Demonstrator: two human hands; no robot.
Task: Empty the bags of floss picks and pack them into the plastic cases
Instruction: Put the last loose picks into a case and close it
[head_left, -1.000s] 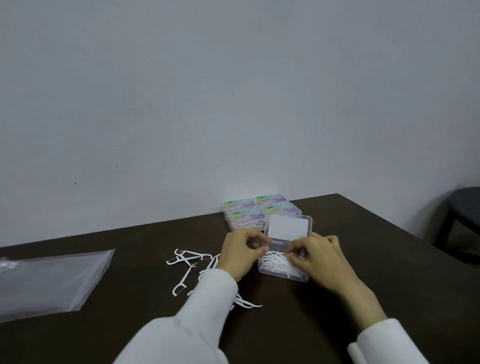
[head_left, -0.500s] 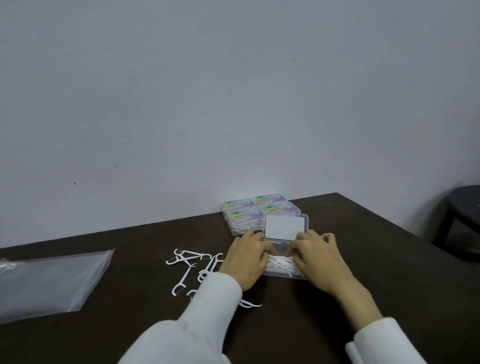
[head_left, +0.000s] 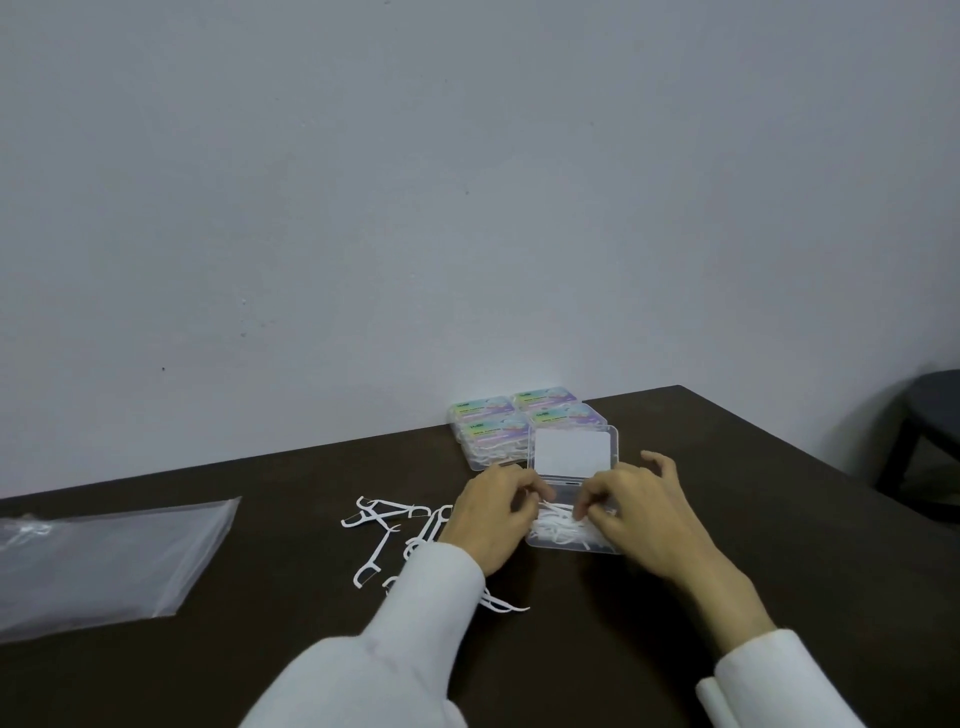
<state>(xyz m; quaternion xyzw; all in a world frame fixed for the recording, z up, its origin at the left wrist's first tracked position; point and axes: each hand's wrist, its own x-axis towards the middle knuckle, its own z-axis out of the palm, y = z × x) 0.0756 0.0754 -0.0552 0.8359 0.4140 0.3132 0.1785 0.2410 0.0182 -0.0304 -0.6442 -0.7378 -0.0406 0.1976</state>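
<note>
A clear plastic case (head_left: 571, 546) lies open on the dark table (head_left: 779, 545), its lid (head_left: 571, 451) standing up at the back. A heap of white floss picks (head_left: 556, 526) fills the tray. My left hand (head_left: 491, 522) is at the case's left edge, fingers curled onto picks there. My right hand (head_left: 641, 514) reaches in from the right, thumb and forefinger pinching picks in the heap. More loose floss picks (head_left: 382, 525) lie scattered left of my left hand, some under my sleeve.
Several closed, filled cases (head_left: 519, 421) with coloured labels are stacked against the wall behind the open one. An empty clear plastic bag (head_left: 104, 561) lies flat at the table's left. A dark chair (head_left: 930, 410) stands beyond the right table edge.
My hands pressed down over the tray half a second ago. They have now drawn slightly apart, and the picks in the tray show between them.
</note>
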